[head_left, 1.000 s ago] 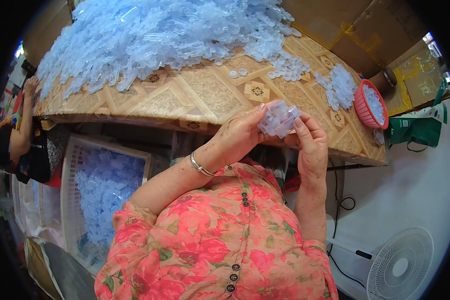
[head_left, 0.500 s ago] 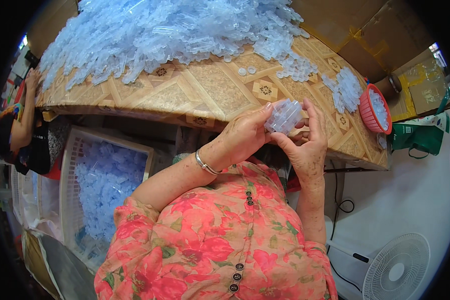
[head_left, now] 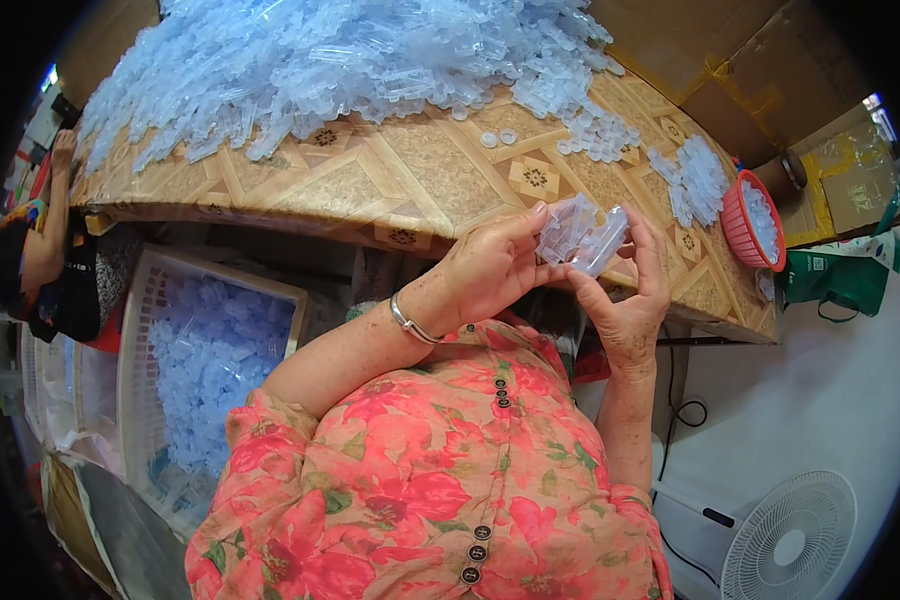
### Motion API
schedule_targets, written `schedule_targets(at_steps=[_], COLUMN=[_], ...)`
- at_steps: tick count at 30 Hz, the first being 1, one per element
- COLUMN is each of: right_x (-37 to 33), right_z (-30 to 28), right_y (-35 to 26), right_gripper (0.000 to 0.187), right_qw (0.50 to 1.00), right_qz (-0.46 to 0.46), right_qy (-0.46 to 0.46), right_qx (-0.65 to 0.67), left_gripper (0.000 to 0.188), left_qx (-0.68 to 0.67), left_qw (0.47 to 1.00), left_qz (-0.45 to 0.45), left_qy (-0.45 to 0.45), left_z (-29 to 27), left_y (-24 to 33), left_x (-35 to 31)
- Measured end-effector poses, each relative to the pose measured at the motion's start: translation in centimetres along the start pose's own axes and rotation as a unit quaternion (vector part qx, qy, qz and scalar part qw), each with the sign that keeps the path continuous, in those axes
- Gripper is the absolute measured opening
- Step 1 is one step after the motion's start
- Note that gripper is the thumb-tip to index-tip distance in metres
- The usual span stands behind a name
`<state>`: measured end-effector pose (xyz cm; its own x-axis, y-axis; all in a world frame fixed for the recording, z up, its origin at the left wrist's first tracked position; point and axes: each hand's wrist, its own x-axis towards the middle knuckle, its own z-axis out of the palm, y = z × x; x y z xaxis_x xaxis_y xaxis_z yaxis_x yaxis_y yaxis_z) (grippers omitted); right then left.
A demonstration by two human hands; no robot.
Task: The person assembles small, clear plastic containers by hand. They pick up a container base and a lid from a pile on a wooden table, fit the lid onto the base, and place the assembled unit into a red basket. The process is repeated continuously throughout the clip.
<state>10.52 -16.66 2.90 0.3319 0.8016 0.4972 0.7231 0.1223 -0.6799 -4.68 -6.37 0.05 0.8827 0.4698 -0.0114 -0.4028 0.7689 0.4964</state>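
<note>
Several small clear plastic pieces (head_left: 566,232) sit bunched in my left hand (head_left: 490,265), its thumb and fingers closed round them above the table's front edge. My right hand (head_left: 625,310) pinches a clear, tube-like plastic piece (head_left: 602,244) between thumb and fingers, tilted and right against the bunch. The exact kind of these pieces is too small to make out. A large heap of similar clear pieces (head_left: 350,60) covers the back of the table (head_left: 420,165), and small round clear discs (head_left: 600,135) lie at its right end.
At the right stands a red basket (head_left: 752,225) of clear pieces beside a small pile (head_left: 695,180). A white crate (head_left: 135,380) full of pieces is below left. Cardboard boxes (head_left: 730,70), a green bag (head_left: 835,280) and a fan (head_left: 790,545) surround me. Another person's arm (head_left: 50,220) shows far left.
My right hand has shifted slightly right, and the piece in its fingers now stands apart at an angle from the bunch in my left hand.
</note>
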Motion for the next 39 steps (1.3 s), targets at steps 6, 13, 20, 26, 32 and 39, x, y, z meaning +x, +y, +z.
schedule_targets(at_steps=[6, 13, 20, 26, 32, 39], right_x=[0.3, 0.1, -0.1, -0.4, -0.5, -0.7], right_z=[0.7, 1.5, 2.1, 2.2, 2.2, 2.0], right_y=[-0.3, -0.3, 0.0, 0.4, 0.6, 0.1], right_gripper=[0.079, 0.078, 0.079, 0.078, 0.078, 0.077], right_qw=[0.991, 0.98, 0.984, 0.967, 0.957, 0.955], right_qz=[-0.106, -0.15, -0.144, -0.195, -0.227, -0.239], right_qy=[0.007, 0.024, 0.055, 0.094, 0.112, 0.121], right_qx=[-0.084, -0.129, -0.091, -0.136, -0.141, -0.126], left_gripper=[0.051, 0.054, 0.055, 0.051, 0.055, 0.052], left_qx=[0.134, 0.109, 0.085, 0.16, 0.208, 0.322], left_qw=[0.989, 0.99, 0.992, 0.981, 0.97, 0.934], left_qz=[0.045, 0.058, 0.07, 0.083, 0.098, 0.132], left_qy=[-0.052, -0.062, -0.07, -0.067, -0.082, -0.078], left_z=[0.2, 0.6, 0.7, 0.9, 1.1, 2.1], left_y=[-0.2, -0.3, -0.6, -0.6, -0.6, 0.2], left_x=[0.0, -0.2, -0.3, -0.5, -0.6, -1.3])
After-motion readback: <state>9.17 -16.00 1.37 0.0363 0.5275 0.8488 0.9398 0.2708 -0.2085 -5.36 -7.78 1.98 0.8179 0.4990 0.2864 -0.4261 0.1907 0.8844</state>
